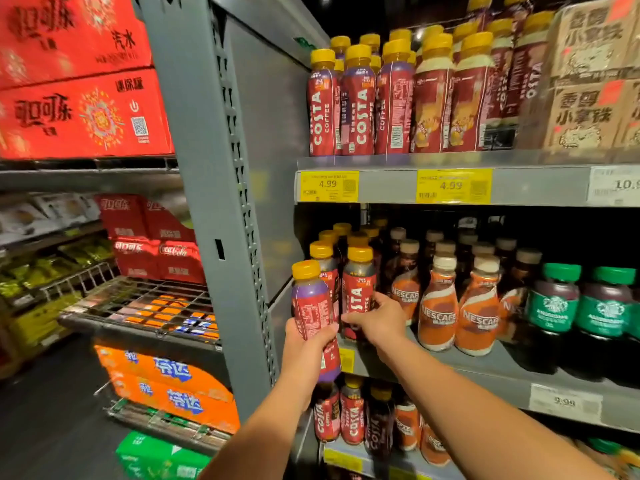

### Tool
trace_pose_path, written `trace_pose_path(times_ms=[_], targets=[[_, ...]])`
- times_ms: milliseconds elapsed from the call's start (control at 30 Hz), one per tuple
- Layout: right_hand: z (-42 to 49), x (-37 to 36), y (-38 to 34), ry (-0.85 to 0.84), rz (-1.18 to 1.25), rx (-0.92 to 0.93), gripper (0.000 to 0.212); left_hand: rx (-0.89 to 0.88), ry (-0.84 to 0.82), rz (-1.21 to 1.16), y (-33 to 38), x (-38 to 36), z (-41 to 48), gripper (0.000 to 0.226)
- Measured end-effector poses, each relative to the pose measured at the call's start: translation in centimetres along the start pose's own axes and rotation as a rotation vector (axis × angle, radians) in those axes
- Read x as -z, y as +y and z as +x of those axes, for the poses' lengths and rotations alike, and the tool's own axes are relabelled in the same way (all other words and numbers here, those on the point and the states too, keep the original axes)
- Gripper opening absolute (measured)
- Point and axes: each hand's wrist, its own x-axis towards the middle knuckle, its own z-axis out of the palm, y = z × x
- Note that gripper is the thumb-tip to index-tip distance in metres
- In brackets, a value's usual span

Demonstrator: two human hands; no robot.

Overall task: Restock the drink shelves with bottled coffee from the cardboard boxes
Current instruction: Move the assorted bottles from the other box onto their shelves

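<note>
Gripping one smooth plastic coffee bottle [311, 301], round yellow cap, purple shoulder and red sleeve label of small print, my left hand [304, 355] curls its fingers round the lower half. The bottle is slightly tilted, just in front of the left end of the grey metal middle shelf [491, 382]. My right hand [377, 317] wraps thumb and fingers round a second yellow-capped bottle [358, 289] at that shelf's left front. Its label reads "STA COFFEE", and my hand hides its base.

Further right along the shelf's front stand two curvy orange bottles [438, 306] marked "NESCAFE", then two green-capped dark bottles [554, 303]. Above the shelf, two yellow price tags [329, 186] read "4.99". Higher still, brown cardboard boxes [588, 112] with Chinese print sit beside upper Costa bottles [358, 109].
</note>
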Motion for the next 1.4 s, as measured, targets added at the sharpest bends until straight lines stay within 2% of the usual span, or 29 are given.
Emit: trace_pose_path(times_ms=[100,300,433,500,567,667,767,900,1000,1100,1233,1400], targets=[[0.2,-0.4,0.0,0.006,-0.026,0.024,0.038,-0.004,-0.006,0.013,-0.2,0.3,-0.2,0.055],[-0.7,-0.6,-0.4,0.006,-0.023,0.070,0.050,-0.006,-0.037,0.002,-0.4,0.5,0.0,0.039],[-3.2,-0.5,-0.7,0.177,-0.014,0.139,0.027,-0.054,-0.051,0.026,0.6,0.4,0.0,0.035],[-5.0,-0.2,-1.2,0.040,-0.060,0.220,0.020,-0.073,-0.068,0.024,1.8,0.3,-0.3,0.036],[-6.6,0.1,-1.9,-0.103,-0.104,0.267,0.029,-0.092,-0.099,0.015,3.1,0.3,-0.5,0.039],[-8.4,0.4,-3.7,-0.154,-0.070,0.253,0.045,-0.101,-0.156,0.037,5.4,0.4,-0.9,0.045],[-10.2,0.0,-5.7,-0.210,0.028,0.264,0.049,-0.066,-0.221,0.061,7.4,1.0,-1.4,0.046],[-11.9,-0.2,-8.1,-0.106,-0.043,0.282,0.036,0.002,-0.376,0.095,10.0,3.0,-2.7,0.029],[-13.0,0.3,-10.4,-0.078,0.035,0.254,0.034,-0.063,-0.470,0.085,12.3,4.5,-3.7,0.018],[-14.1,0.2,-12.7,-0.045,0.111,0.290,0.043,-0.151,-0.456,0.043,14.4,5.5,-4.5,0.023],[-14.8,-0.6,-15.2,0.004,0.018,0.303,0.060,-0.242,-0.374,0.021,16.3,6.0,-5.2,0.014],[-15.0,-0.1,-17.7,0.043,0.051,0.313,0.043,-0.306,-0.343,0.027,18.3,5.9,-5.7,0.019]])
